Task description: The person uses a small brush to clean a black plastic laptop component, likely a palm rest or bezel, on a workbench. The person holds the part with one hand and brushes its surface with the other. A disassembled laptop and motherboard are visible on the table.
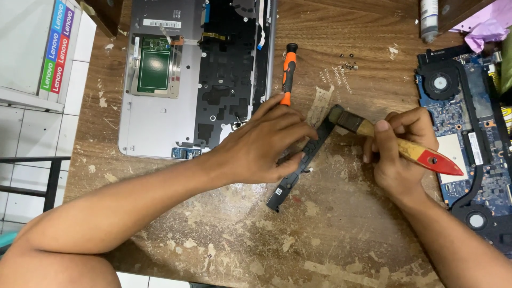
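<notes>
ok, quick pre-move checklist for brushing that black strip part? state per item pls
1. Left hand pins the black strip part to the wooden table: ok.
2. Right hand grips the paintbrush by its handle: ok.
3. Bristles at the part's upper end; actual contact: cannot tell.
4. Loose screws away from the brush: ok.
5. Screwdriver close to left fingertips, may get nudged: not ok.
6. Blue motherboard right beside the brush handle tip: not ok.
</notes>
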